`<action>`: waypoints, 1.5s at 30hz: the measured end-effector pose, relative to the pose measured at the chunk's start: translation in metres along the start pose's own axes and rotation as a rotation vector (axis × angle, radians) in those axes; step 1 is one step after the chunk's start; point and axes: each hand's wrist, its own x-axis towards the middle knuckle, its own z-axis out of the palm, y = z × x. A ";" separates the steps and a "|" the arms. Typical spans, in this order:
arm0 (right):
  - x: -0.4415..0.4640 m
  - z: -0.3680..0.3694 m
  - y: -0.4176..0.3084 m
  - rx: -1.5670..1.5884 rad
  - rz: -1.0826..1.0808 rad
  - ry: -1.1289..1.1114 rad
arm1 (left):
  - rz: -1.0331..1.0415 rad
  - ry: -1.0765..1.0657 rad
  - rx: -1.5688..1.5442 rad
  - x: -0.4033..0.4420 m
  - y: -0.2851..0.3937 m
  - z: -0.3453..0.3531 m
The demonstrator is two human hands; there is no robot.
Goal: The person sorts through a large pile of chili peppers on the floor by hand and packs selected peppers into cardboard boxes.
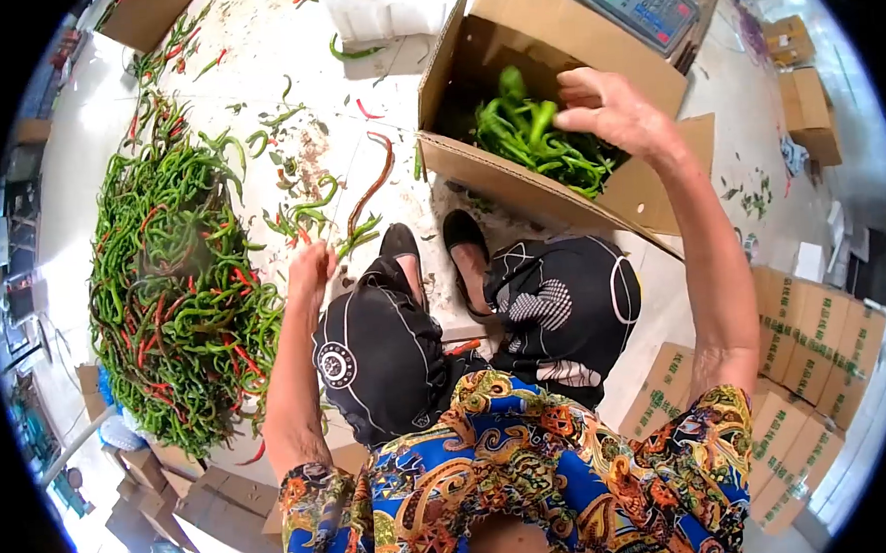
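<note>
My right hand [609,111] is above the open cardboard box [518,174], its thumb and fingers apart and nothing visible held between them. Long green chili peppers [536,134] lie heaped inside the box, and the upper ones are blurred close to my fingertips. Over the floor near my left knee, my left hand [312,266] is closed like a fist; what it holds, if anything, is hidden. Just beyond it lie a few loose green chilies [307,215] with bits of red. A long dark-red chili [372,181] curves across the floor between the hand and the box.
A big pile of green and red chilies [171,278] spreads on the floor at left. Behind the box stands a digital scale [639,9] with a lit green display. A white block [387,12] is at the top; flattened printed cartons [812,349] lie at right.
</note>
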 end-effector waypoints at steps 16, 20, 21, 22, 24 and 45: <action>-0.029 0.050 -0.166 -0.336 -0.381 -0.131 | -0.337 0.766 -0.142 -0.254 -0.274 -0.052; -0.055 0.077 -0.196 -0.391 -0.507 -0.223 | -0.323 0.740 -0.044 -0.216 -0.232 -0.046; -0.060 0.085 -0.204 -0.392 -0.488 -0.262 | -0.113 0.739 0.323 -0.204 -0.218 -0.048; -0.074 0.083 -0.192 -0.367 -0.481 -0.277 | 0.133 0.730 0.707 -0.187 -0.203 -0.043; -0.089 0.095 -0.188 -0.450 -0.575 -0.271 | 0.147 0.748 0.699 -0.132 -0.156 -0.034; -0.009 0.146 -0.212 -0.206 -0.214 -0.093 | 0.759 0.496 0.606 -0.064 0.055 0.002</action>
